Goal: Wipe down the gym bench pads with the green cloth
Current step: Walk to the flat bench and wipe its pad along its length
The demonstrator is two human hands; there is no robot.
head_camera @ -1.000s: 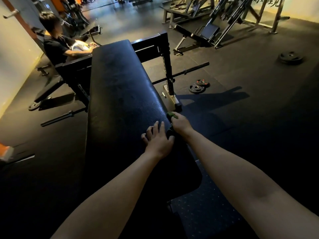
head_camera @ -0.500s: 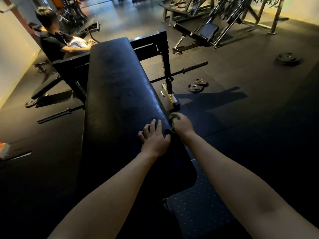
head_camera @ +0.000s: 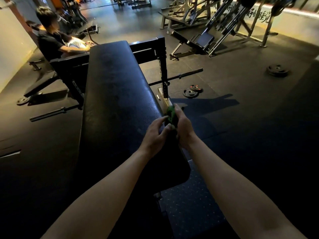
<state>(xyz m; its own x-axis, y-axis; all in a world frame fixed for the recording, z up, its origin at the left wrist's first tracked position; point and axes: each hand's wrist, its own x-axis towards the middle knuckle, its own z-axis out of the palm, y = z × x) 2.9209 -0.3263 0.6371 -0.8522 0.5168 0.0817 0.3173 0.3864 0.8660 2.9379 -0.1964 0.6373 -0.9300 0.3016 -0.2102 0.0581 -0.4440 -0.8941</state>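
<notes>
Green cloth (head_camera: 170, 114), wadded, lay at the right edge of the bench pad (head_camera: 117, 100), towards its near end. The right hand (head_camera: 183, 129) was clamped round it. The left hand (head_camera: 155, 135) reached in with bent fingers, but whether it pinched the fabric could not be told. Judged light, soft and limp, the cloth was best taken as a full handful. The wad's long axis followed the pad's, pointing away from the wearer.
</notes>
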